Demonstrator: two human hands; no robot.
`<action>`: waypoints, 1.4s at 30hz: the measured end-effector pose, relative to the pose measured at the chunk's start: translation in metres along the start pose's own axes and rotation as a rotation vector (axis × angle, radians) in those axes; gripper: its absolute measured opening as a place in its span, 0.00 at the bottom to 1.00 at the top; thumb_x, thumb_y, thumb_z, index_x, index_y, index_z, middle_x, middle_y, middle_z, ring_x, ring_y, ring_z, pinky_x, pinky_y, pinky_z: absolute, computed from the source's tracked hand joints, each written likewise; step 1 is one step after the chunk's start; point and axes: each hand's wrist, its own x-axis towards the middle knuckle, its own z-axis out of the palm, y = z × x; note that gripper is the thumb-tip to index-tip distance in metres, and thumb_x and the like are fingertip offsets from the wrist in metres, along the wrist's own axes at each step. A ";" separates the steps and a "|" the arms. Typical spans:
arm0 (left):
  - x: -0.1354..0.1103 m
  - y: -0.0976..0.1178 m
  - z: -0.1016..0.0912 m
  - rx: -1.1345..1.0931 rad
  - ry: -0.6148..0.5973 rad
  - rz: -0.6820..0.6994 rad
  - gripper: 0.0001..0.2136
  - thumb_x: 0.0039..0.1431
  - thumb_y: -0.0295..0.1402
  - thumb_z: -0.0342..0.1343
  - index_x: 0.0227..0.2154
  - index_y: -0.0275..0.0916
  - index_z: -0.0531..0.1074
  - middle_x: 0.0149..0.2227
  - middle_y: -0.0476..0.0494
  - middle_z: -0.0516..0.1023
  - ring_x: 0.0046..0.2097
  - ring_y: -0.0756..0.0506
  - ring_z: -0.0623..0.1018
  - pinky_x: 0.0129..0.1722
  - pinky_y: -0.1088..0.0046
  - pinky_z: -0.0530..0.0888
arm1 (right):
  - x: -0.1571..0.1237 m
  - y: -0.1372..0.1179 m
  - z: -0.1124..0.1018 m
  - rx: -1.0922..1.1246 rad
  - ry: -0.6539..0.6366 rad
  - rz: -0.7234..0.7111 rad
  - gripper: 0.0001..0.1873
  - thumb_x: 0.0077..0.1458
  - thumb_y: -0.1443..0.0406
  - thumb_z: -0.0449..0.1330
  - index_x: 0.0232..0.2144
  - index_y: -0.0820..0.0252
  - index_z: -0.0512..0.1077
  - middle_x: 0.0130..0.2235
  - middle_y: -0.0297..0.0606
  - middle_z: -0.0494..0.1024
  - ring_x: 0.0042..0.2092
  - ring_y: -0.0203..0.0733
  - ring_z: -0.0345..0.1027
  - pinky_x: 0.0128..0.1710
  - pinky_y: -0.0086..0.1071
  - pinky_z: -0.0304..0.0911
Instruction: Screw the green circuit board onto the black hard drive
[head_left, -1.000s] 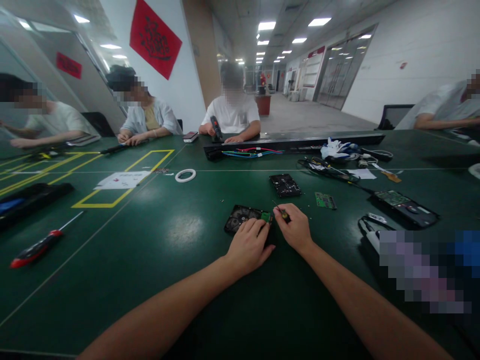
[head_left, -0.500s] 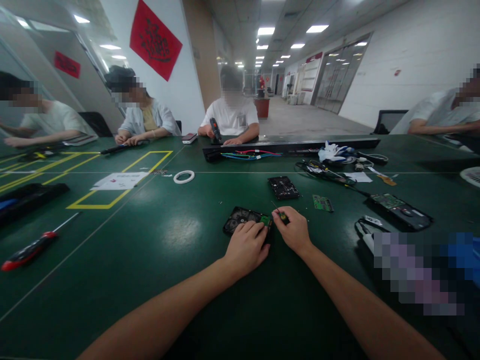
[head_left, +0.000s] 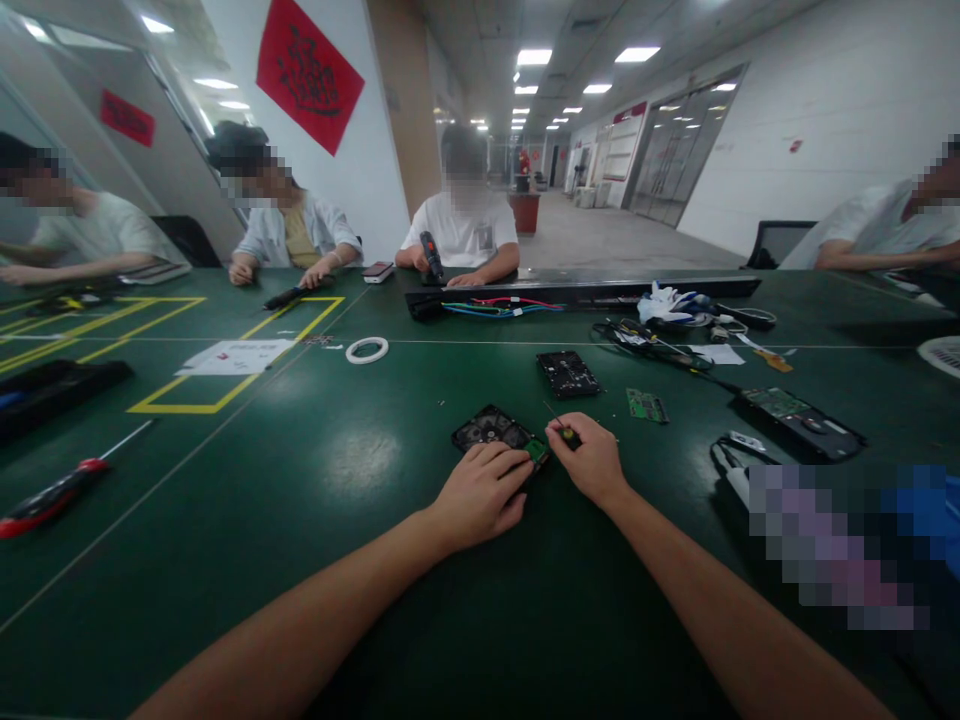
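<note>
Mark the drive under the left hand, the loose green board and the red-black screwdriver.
Drive (head_left: 489, 428), head view: upper face.
Green board (head_left: 646, 405), head view: middle of its face.
Red-black screwdriver (head_left: 69, 487), head view: handle.

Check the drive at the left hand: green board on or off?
On: the green board shows at the right end of the drive, partly hidden by the left hand. Cannot tell whether it is fastened.

The green worktop (head_left: 225, 540) is smooth and glossy; the hard drive (head_left: 480, 428) looks like dull metal. From it, the red-and-black screwdriver (head_left: 56, 497) at nine o'clock has shiny plastic, the sheet (head_left: 236, 357) at ten matt paper, the gloves (head_left: 661, 302) at two cloth
</note>
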 end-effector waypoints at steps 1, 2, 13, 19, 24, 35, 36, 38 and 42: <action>0.000 0.001 0.000 -0.003 -0.002 -0.004 0.22 0.67 0.37 0.52 0.61 0.39 0.70 0.61 0.39 0.75 0.60 0.36 0.72 0.59 0.54 0.71 | 0.000 -0.001 -0.001 0.008 -0.019 -0.010 0.05 0.62 0.62 0.61 0.35 0.56 0.75 0.38 0.39 0.80 0.41 0.45 0.75 0.45 0.38 0.67; 0.001 0.002 -0.001 -0.008 -0.004 -0.008 0.22 0.66 0.37 0.52 0.61 0.39 0.70 0.60 0.39 0.75 0.60 0.36 0.72 0.58 0.53 0.71 | 0.000 -0.002 -0.001 0.017 -0.039 -0.020 0.05 0.62 0.62 0.61 0.35 0.56 0.75 0.38 0.39 0.80 0.41 0.45 0.75 0.45 0.38 0.67; 0.002 0.002 -0.008 -0.049 -0.042 -0.017 0.22 0.67 0.37 0.52 0.61 0.40 0.70 0.60 0.39 0.75 0.60 0.37 0.71 0.58 0.54 0.70 | -0.002 -0.006 -0.006 0.059 -0.160 -0.100 0.04 0.61 0.64 0.61 0.34 0.55 0.77 0.38 0.40 0.81 0.42 0.46 0.76 0.45 0.40 0.70; 0.002 0.001 -0.006 -0.045 -0.047 -0.020 0.22 0.66 0.37 0.53 0.61 0.40 0.71 0.60 0.39 0.75 0.59 0.37 0.71 0.59 0.54 0.70 | -0.001 -0.007 -0.005 0.026 -0.172 -0.100 0.04 0.60 0.65 0.61 0.34 0.56 0.77 0.40 0.40 0.81 0.43 0.46 0.76 0.46 0.40 0.70; 0.002 0.001 -0.006 -0.046 -0.043 -0.022 0.21 0.66 0.37 0.53 0.61 0.39 0.71 0.60 0.39 0.75 0.60 0.37 0.71 0.59 0.54 0.69 | 0.001 -0.008 -0.006 -0.004 -0.193 -0.128 0.05 0.61 0.65 0.61 0.34 0.56 0.78 0.40 0.40 0.81 0.42 0.45 0.76 0.46 0.39 0.71; 0.003 0.002 -0.008 -0.048 -0.040 -0.019 0.21 0.66 0.36 0.53 0.60 0.40 0.71 0.60 0.39 0.75 0.59 0.37 0.71 0.58 0.54 0.70 | 0.004 -0.008 -0.008 -0.103 -0.272 -0.180 0.05 0.61 0.67 0.60 0.36 0.55 0.77 0.42 0.40 0.81 0.43 0.45 0.76 0.46 0.39 0.71; 0.003 0.002 -0.007 -0.050 -0.040 -0.019 0.21 0.66 0.36 0.53 0.60 0.40 0.71 0.60 0.39 0.75 0.60 0.37 0.71 0.58 0.54 0.70 | 0.005 -0.008 -0.007 -0.104 -0.270 -0.179 0.05 0.61 0.67 0.60 0.35 0.55 0.77 0.42 0.40 0.81 0.43 0.45 0.75 0.46 0.39 0.71; 0.003 0.001 -0.007 -0.050 -0.038 -0.017 0.21 0.66 0.36 0.53 0.60 0.40 0.71 0.60 0.39 0.75 0.60 0.37 0.71 0.58 0.54 0.70 | 0.005 -0.008 -0.007 -0.104 -0.272 -0.181 0.05 0.61 0.67 0.60 0.35 0.55 0.77 0.42 0.40 0.81 0.42 0.44 0.75 0.46 0.38 0.71; 0.003 0.000 -0.005 -0.040 -0.034 -0.016 0.21 0.66 0.37 0.53 0.60 0.40 0.71 0.60 0.39 0.75 0.60 0.36 0.71 0.58 0.54 0.70 | 0.005 -0.009 -0.006 -0.118 -0.279 -0.179 0.05 0.61 0.67 0.60 0.36 0.55 0.76 0.42 0.40 0.81 0.42 0.44 0.75 0.46 0.38 0.71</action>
